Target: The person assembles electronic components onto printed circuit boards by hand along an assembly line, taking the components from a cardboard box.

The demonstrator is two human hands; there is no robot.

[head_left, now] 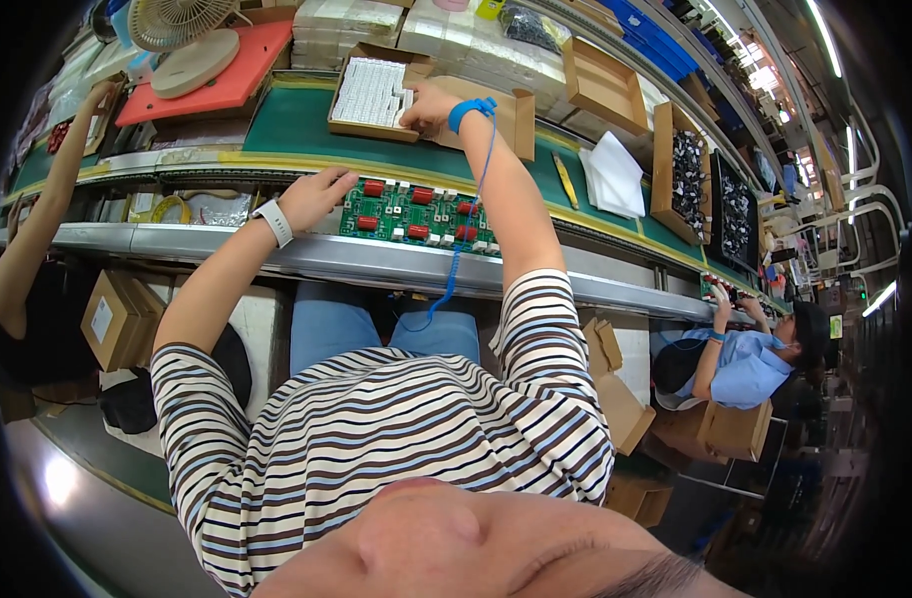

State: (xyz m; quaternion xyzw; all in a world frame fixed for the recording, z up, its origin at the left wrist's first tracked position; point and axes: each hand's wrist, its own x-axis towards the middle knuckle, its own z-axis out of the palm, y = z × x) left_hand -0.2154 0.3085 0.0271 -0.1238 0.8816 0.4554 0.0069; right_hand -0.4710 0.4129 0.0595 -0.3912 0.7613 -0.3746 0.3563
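Observation:
A green circuit board [416,215] with red and white parts lies along the metal rail in front of me. My left hand [319,199] is closed on its left end, fingers over the far corner. Beyond the board, my right hand [433,107] reaches into an open cardboard box [375,130]. Its fingers are pinched down among small white components [369,92], packed in rows; whatever is between the fingertips is hidden. A blue wrist strap [470,111] circles my right wrist, and its coiled cord hangs across the board.
Right of the box lie a yellow pen-like tool [565,180], white foam sheets [612,176] and a carton of black parts [679,171]. A fan [182,22] stands far left. Co-workers sit on both sides, one in a blue shirt [743,369].

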